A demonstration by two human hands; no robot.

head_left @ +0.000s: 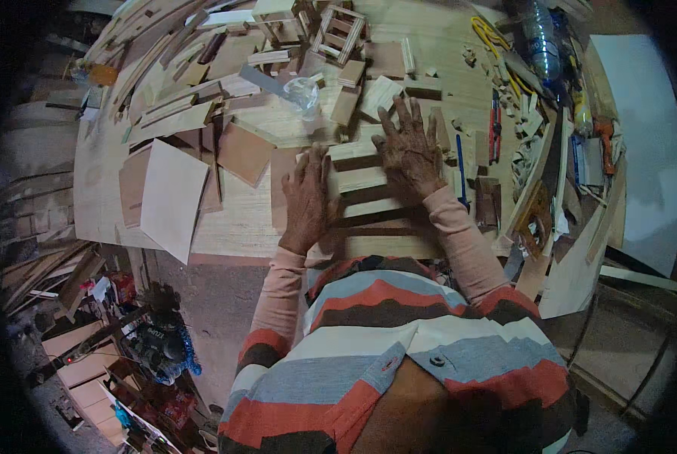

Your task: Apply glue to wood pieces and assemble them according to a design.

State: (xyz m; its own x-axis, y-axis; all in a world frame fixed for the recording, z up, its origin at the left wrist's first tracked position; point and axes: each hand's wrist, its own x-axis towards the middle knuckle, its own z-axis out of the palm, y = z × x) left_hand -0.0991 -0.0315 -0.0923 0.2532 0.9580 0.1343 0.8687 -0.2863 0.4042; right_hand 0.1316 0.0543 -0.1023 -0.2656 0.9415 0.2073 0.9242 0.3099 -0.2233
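Between my hands on the workbench lies a wooden frame (362, 179) with several pale slats running crosswise. My left hand (306, 200) rests along its left ends, fingers stretched forward; it is slightly blurred. Spread flat, my right hand (412, 155) covers the right ends, its fingertips reaching past the far slat. Neither hand is wrapped around anything I can see. A thin brown board (279, 165) lies partly beneath my left hand. Just beyond the frame are a small wooden block (345, 104) and a pale square piece (381, 97). To the right of my right hand lies a slim blue tool (461, 170).
White and brown panels (173, 198) overhang the bench's near left edge. A small slatted wooden piece (339, 34) stands farther back. On the right are a red tool (495, 127), a handsaw handle (536, 219), yellow cord (490, 36) and a clear bottle (543, 49).
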